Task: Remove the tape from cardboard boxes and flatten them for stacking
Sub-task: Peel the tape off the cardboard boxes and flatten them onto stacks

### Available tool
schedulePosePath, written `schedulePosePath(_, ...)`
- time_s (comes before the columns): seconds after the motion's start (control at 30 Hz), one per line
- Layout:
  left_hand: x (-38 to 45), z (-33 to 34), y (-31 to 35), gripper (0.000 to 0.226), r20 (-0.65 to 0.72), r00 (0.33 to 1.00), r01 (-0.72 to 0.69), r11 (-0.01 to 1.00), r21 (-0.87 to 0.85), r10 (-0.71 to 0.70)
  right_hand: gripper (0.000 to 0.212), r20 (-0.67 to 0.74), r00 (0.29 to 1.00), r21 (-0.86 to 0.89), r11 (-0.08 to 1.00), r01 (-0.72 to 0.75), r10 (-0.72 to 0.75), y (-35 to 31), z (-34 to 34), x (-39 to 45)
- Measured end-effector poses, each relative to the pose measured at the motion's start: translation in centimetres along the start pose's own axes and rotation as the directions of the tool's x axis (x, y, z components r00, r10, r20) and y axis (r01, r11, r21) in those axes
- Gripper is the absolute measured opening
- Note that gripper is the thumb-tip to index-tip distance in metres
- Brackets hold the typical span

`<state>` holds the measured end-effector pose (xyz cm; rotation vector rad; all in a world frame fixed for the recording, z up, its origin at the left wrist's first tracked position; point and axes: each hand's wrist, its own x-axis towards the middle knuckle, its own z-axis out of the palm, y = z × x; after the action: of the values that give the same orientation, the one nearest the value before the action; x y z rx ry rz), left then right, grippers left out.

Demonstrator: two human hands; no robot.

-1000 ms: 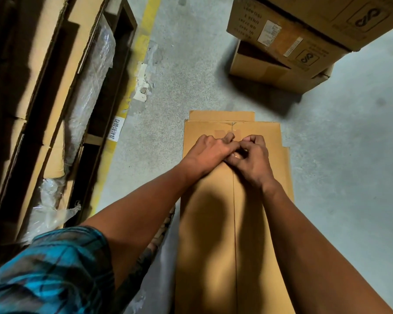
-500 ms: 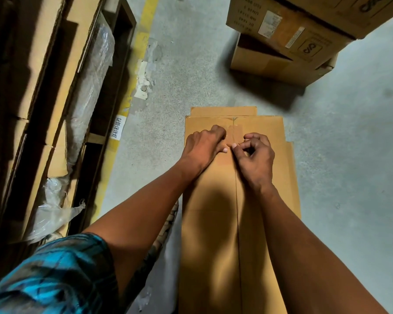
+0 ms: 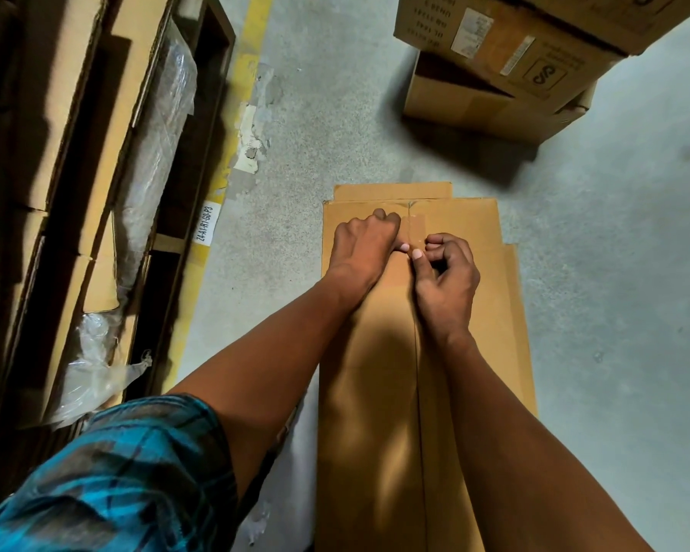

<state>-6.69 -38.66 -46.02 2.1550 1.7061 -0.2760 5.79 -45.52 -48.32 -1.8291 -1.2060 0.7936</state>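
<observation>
A long brown cardboard box (image 3: 375,432) lies flat on the concrete floor, its centre seam running away from me. A short strip of brown tape (image 3: 416,227) covers the seam at the far end. My left hand (image 3: 361,249) is curled into a fist, pressed on the box just left of the seam, with its thumb reaching toward the tape. My right hand (image 3: 447,280) sits right of the seam, thumb and forefinger pinched at the tape's near edge.
More flat cardboard (image 3: 391,191) pokes out beneath the box at the far end and right side. Printed cartons (image 3: 514,53) are stacked on an open box (image 3: 467,105) at the upper right. A rack holding cardboard sheets and plastic wrap (image 3: 156,133) lines the left, beside a yellow floor line (image 3: 252,57).
My hands, bunched together on the seam, have drawn slightly apart. The left fist slid toward the far edge and the right hand's fingers pinched at the tape's near end.
</observation>
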Motion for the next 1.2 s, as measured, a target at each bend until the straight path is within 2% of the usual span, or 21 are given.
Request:
schedulePosePath(0.23,-0.1,0.0,0.6,0.047,0.000,1.000,0.023,0.999,0.022,-0.023,0.017,-0.030,0.999,0.007,1.000,0.021,-0.020,0.1,-0.1,-0.3)
schedulePosePath(0.53,-0.2,-0.3,1.3,0.065,0.001,1.000,-0.011,0.991,0.132,0.011,0.019,-0.083,0.996,0.051,0.998,0.034,-0.029,0.3,-0.2,-0.8)
schedulePosePath(0.7,-0.4,-0.4,0.9,0.065,0.010,1.000,-0.020,0.994,0.112,0.019,0.010,-0.066,0.998,0.027,0.999,0.021,-0.019,0.4,-0.2,-0.8)
schedulePosePath(0.8,-1.4,0.1,0.5,0.056,0.007,0.999,-0.049,0.997,0.056,0.048,0.035,-0.014,0.998,0.063,0.996,-0.057,0.058,-0.4,-0.2,-0.3)
schedulePosePath(0.87,-2.3,0.6,0.0,0.048,-0.020,0.997,-0.070,0.997,0.013,0.071,0.044,0.093,0.995,-0.040,0.999,-0.021,0.024,-1.5,-0.5,0.5)
schedulePosePath(0.93,-2.9,1.2,-0.5,0.040,-0.036,0.997,-0.074,0.997,-0.037,0.073,0.051,0.267,0.964,-0.256,0.964,0.073,-0.002,-2.4,-0.9,1.5)
schedulePosePath(1.03,-3.0,1.1,-0.6,0.037,-0.038,0.998,-0.062,0.995,-0.081,0.059,0.076,0.433,0.899,-0.577,0.785,0.228,0.057,-2.8,-2.1,1.2)
schedulePosePath(1.1,-2.7,0.7,-0.5,0.037,-0.039,0.999,-0.042,0.994,-0.098,0.039,0.095,0.424,0.896,-0.688,0.690,0.225,0.130,-2.3,-3.0,-0.3)
schedulePosePath(1.13,-2.6,0.7,-0.5,0.035,-0.037,0.999,-0.042,0.994,-0.100,0.038,0.098,0.385,0.909,-0.722,0.666,0.188,0.161,-2.0,-3.3,-1.3)
schedulePosePath(1.2,-2.5,1.0,-0.6,0.025,-0.031,0.998,-0.056,0.994,-0.097,0.053,0.089,0.288,0.938,-0.752,0.652,0.096,0.194,-1.6,-3.7,-2.9)
